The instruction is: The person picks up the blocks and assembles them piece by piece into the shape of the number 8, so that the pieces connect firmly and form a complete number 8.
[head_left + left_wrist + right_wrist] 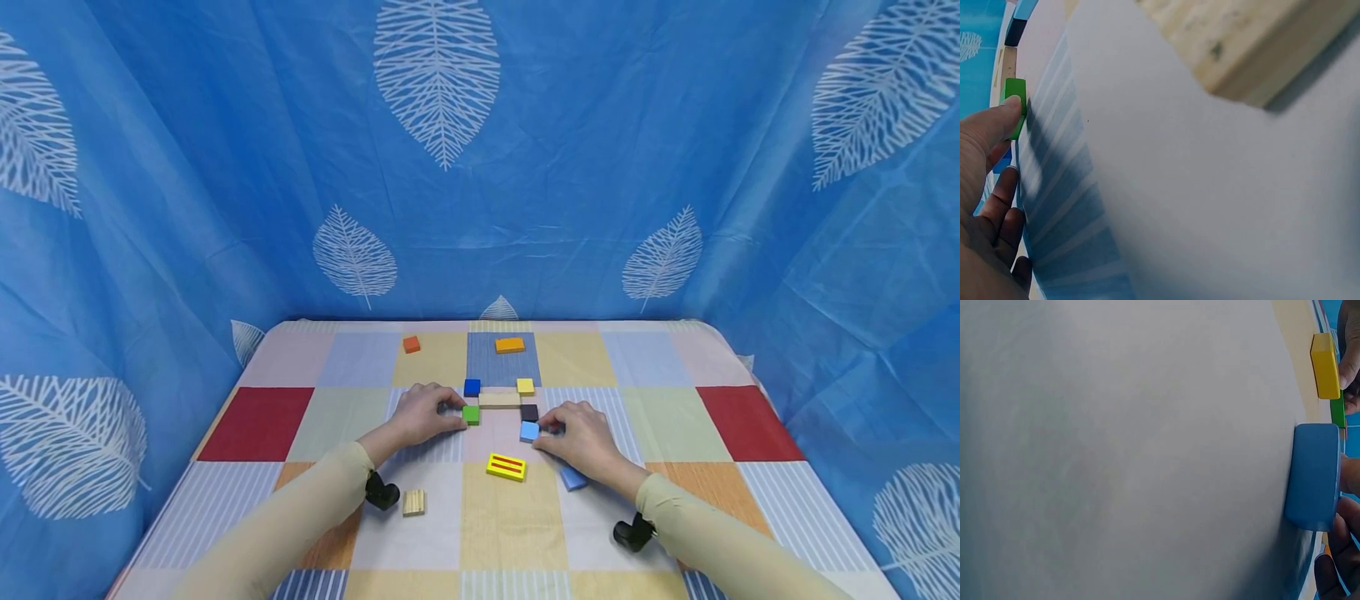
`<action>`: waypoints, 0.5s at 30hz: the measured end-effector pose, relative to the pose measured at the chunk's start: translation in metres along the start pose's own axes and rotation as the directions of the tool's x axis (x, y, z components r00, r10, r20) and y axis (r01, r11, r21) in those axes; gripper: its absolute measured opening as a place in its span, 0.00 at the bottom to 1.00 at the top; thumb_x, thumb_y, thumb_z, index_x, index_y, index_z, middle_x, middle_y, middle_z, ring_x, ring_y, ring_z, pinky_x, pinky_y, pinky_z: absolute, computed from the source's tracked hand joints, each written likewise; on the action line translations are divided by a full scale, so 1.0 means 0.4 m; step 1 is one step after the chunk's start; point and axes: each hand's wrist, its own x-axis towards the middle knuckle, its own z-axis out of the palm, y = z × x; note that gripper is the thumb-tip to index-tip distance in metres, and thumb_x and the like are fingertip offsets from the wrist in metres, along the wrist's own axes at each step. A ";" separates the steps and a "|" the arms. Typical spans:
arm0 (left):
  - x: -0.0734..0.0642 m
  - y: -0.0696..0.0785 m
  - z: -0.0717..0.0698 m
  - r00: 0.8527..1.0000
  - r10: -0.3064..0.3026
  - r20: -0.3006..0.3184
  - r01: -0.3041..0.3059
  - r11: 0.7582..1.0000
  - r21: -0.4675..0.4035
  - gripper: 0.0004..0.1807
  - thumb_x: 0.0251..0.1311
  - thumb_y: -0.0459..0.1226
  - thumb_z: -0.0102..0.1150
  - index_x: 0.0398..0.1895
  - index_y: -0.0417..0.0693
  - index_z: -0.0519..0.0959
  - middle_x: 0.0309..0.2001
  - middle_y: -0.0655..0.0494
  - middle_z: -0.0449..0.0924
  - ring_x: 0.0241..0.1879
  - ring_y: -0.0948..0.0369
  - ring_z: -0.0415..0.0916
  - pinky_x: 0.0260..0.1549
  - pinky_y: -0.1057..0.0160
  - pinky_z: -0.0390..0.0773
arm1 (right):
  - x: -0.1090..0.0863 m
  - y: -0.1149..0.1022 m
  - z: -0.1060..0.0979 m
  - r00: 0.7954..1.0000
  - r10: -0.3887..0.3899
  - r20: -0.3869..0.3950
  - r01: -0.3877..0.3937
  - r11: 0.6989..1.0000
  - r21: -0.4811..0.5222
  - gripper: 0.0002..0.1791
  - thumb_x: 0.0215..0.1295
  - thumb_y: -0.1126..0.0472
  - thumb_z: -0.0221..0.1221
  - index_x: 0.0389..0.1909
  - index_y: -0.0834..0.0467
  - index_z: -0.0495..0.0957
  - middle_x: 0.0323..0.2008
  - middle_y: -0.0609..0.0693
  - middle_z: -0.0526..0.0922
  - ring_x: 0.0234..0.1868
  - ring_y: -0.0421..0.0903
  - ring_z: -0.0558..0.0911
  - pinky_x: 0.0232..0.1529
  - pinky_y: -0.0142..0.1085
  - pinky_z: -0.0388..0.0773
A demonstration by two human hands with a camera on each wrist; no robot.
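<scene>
My left hand (pixel 423 414) pinches a small green block (pixel 471 415) between thumb and index finger; the left wrist view shows the thumb on the green block (pixel 1015 90). With thumb and fingertips my right hand (pixel 581 435) holds a light blue block (pixel 529 431). Between the two hands lies a long pale wooden block (pixel 499 401). A black block (pixel 529 412) sits at its right end, just behind the light blue one. At its far corners are a dark blue block (pixel 472 387) and a yellow block (pixel 525 387).
Nearer me lie a yellow block with red stripes (pixel 506 467), a longer blue block (pixel 573 477) beneath the right hand and a wooden block (pixel 414 502) near the left wrist. Farther back are a red-orange block (pixel 412 344) and an orange block (pixel 510 345) on the patchwork cloth (pixel 667 350).
</scene>
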 end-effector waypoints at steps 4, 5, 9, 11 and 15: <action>0.000 -0.002 0.000 1.000 -0.005 -0.004 0.005 1.000 -0.002 0.16 0.58 0.50 0.74 0.47 0.60 0.85 0.47 0.63 0.81 0.50 0.56 0.69 0.54 0.50 0.66 | -0.001 -0.001 0.000 1.000 0.001 -0.001 -0.001 1.000 0.000 0.15 0.52 0.49 0.77 0.39 0.47 0.88 0.31 0.38 0.77 0.40 0.44 0.72 0.46 0.46 0.64; 0.000 -0.003 0.000 1.000 -0.005 -0.005 0.005 1.000 -0.003 0.16 0.58 0.50 0.74 0.47 0.60 0.85 0.47 0.63 0.81 0.50 0.56 0.69 0.54 0.50 0.66 | -0.001 -0.001 0.000 1.000 0.001 -0.001 -0.001 1.000 0.000 0.14 0.52 0.49 0.77 0.39 0.47 0.88 0.30 0.38 0.77 0.40 0.44 0.72 0.46 0.46 0.64; -0.001 -0.003 0.000 1.000 -0.002 -0.006 0.002 1.000 -0.004 0.16 0.58 0.50 0.74 0.48 0.60 0.85 0.48 0.63 0.81 0.50 0.56 0.69 0.54 0.49 0.66 | 0.000 -0.003 0.000 1.000 0.010 0.004 -0.010 1.000 -0.002 0.14 0.52 0.48 0.77 0.38 0.47 0.88 0.30 0.37 0.76 0.39 0.44 0.71 0.46 0.46 0.64; -0.002 -0.002 0.000 1.000 0.001 -0.005 -0.001 1.000 -0.002 0.17 0.58 0.50 0.74 0.49 0.60 0.85 0.48 0.63 0.81 0.51 0.56 0.69 0.54 0.49 0.66 | 0.001 -0.003 0.001 1.000 0.015 0.007 -0.015 1.000 -0.003 0.14 0.52 0.48 0.77 0.38 0.47 0.88 0.30 0.37 0.76 0.39 0.44 0.71 0.46 0.45 0.63; -0.003 -0.001 0.000 1.000 0.007 -0.003 -0.007 1.000 0.002 0.18 0.58 0.51 0.74 0.51 0.60 0.85 0.50 0.62 0.81 0.51 0.55 0.69 0.54 0.49 0.66 | 0.001 -0.003 0.003 1.000 0.021 0.008 -0.021 1.000 -0.004 0.14 0.52 0.48 0.77 0.39 0.47 0.88 0.30 0.37 0.76 0.39 0.43 0.71 0.45 0.45 0.63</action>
